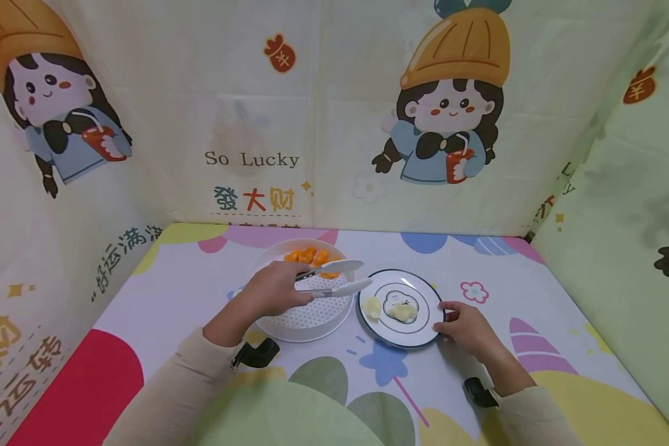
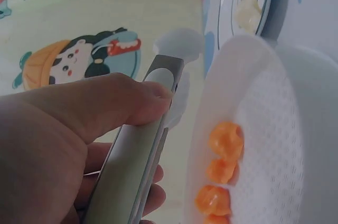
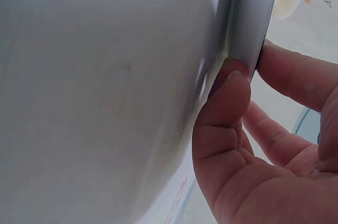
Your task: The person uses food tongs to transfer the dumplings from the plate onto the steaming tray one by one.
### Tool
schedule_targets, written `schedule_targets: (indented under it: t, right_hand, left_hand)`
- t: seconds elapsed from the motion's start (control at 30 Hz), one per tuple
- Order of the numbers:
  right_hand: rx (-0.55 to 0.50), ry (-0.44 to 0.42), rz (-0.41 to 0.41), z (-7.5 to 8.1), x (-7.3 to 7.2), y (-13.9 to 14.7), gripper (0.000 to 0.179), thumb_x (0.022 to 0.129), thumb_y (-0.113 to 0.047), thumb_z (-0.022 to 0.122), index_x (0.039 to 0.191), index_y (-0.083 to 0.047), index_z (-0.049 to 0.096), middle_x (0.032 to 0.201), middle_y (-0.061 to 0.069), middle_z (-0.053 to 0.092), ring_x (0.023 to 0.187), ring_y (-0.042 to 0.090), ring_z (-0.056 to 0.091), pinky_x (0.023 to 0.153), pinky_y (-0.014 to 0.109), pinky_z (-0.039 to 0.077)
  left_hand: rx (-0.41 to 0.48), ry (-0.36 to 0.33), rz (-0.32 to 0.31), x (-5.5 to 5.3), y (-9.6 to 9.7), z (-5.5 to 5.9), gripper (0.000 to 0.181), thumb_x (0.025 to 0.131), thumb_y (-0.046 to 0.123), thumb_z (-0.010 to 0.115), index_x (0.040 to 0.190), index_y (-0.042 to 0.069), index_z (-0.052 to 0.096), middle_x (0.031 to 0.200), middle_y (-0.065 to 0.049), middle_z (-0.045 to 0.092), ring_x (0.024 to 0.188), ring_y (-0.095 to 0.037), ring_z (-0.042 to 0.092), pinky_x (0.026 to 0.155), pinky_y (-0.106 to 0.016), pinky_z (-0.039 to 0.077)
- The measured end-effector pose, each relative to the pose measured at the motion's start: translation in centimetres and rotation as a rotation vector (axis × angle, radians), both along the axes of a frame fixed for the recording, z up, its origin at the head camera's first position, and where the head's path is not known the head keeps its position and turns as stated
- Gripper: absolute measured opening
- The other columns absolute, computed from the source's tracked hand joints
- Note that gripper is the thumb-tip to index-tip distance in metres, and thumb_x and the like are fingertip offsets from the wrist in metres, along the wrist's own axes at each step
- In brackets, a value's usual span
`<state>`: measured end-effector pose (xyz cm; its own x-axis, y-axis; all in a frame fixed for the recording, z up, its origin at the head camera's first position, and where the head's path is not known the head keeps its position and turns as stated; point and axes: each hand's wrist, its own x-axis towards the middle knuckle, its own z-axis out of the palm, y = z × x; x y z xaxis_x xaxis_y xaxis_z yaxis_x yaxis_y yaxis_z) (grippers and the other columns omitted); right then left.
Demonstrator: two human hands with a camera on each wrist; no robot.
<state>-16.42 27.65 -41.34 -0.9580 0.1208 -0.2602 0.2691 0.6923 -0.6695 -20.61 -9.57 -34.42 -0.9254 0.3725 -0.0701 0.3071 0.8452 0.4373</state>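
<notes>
My left hand (image 1: 273, 288) grips a pair of kitchen tongs (image 1: 345, 288) with pale, rounded tips. The tips stand apart over the right side of a white perforated basket (image 1: 306, 319), with nothing visible between them. Several orange dumpling-like pieces (image 1: 306, 255) lie toward the back of the basket; the left wrist view shows some of them (image 2: 226, 140) along its wall. With thumb and fingers, my right hand (image 1: 468, 328) pinches the right rim of a white, blue-edged plate (image 1: 424, 325). Pale yellowish pieces (image 1: 404, 311) of similar look lie on the plate. Its underside (image 3: 105, 86) fills much of the right wrist view.
Basket and plate are side by side on a table with a colourful patterned cover (image 1: 323, 384). A printed cloth (image 1: 340, 124) stands behind the table and along both sides. Each wrist carries a black device (image 1: 259, 353).
</notes>
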Motion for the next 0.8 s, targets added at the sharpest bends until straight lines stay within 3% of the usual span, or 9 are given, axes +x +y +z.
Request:
schedule_targets:
  t: [0.37,0.6,0.8]
  right_hand:
    - [0.014,-0.003,0.004,0.0,0.0,0.1,0.06,0.09,-0.013,0.074,0.14,0.007,0.049,0.103,0.018,0.056,0.085,0.026,0.054,0.068,0.032,0.049]
    - [0.015,-0.003,0.008,-0.2,-0.1,0.1,0.06,0.09,-0.012,0.075,0.14,0.008,0.049,0.101,0.017,0.056,0.084,0.026,0.054,0.067,0.032,0.048]
    - [0.009,-0.011,0.005,0.0,-0.1,0.0,0.06,0.09,-0.013,0.075,0.14,0.008,0.049,0.101,0.017,0.056,0.084,0.026,0.053,0.067,0.032,0.048]
  left_hand:
    - [0.008,0.022,-0.11,0.8,2.3,-0.7,0.051,0.084,0.029,0.079,0.129,0.01,0.067,0.112,-0.004,0.068,0.095,-0.022,0.056,0.081,-0.039,0.051]
    - [0.006,-0.016,-0.152,1.0,3.8,-1.2,0.051,0.083,0.026,0.08,0.13,0.01,0.066,0.101,-0.002,0.067,0.086,-0.019,0.055,0.068,-0.03,0.049]
    - [-0.012,-0.021,-0.186,0.9,5.0,-1.8,0.049,0.083,0.027,0.08,0.128,0.012,0.068,0.098,0.0,0.067,0.083,-0.017,0.054,0.066,-0.028,0.048]
